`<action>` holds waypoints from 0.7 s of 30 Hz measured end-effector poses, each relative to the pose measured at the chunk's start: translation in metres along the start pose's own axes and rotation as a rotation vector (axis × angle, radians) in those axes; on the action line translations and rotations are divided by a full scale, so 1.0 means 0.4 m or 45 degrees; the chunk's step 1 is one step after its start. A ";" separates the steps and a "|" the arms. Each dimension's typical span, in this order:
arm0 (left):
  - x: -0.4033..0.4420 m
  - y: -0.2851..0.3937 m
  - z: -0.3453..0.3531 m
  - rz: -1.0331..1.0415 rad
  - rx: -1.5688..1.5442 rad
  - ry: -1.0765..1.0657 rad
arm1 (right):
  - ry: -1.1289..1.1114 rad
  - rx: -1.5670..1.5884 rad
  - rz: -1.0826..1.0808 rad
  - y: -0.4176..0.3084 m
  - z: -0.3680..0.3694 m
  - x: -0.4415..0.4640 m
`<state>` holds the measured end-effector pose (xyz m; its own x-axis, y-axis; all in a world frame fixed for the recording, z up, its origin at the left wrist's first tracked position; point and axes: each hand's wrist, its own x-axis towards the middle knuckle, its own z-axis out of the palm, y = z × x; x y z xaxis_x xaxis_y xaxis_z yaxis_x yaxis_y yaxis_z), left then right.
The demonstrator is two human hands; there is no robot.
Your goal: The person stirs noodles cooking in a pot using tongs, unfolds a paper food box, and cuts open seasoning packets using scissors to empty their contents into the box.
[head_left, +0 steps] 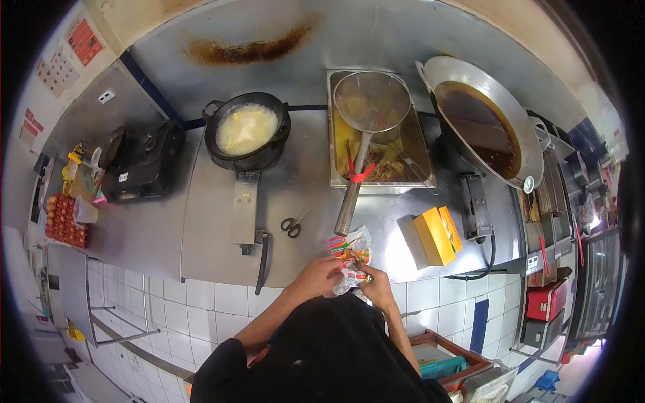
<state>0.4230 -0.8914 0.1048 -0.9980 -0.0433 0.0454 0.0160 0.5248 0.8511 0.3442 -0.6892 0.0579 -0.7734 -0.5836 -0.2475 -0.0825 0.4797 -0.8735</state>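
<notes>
At the counter's front edge, my left hand (321, 276) and my right hand (378, 289) are closed on a crumpled plastic food packet (355, 254). It is white, with red, green and orange print. My left fingers pinch its left side, while my right hand grips the lower right part. Small details between the fingers are too fine to make out. Black-handled scissors (291, 227) lie on the counter to the left of the packet. Just beyond it, the handle of a big wire strainer (371, 101) points toward me.
A black pot (216, 144) with noodles in foamy liquid stands on a burner at left. The strainer rests over a metal tray (332, 161). At right are a yellow box (435, 238) and a large wok (463, 70) of dark oil. An egg tray (66, 225) stands far left.
</notes>
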 end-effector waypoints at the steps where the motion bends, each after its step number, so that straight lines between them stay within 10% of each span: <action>1: 0.007 0.000 -0.003 0.009 -0.001 -0.015 | -0.014 -0.015 0.048 -0.009 -0.010 0.002; 10: 0.007 -0.047 -0.068 -0.262 -0.034 0.677 | 0.009 0.137 0.291 0.087 0.052 0.137; 13: -0.019 -0.134 -0.087 -0.162 0.091 1.042 | 0.460 -0.165 0.064 0.044 0.083 0.149; 21: -0.073 -0.076 -0.045 -0.630 -1.023 0.569 | 0.249 0.249 0.038 -0.019 0.124 0.113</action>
<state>0.4526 -0.9212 0.0869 -0.7935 -0.4956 -0.3533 -0.1896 -0.3503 0.9172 0.3409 -0.7517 0.0327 -0.8820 -0.4244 -0.2049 0.0500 0.3480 -0.9361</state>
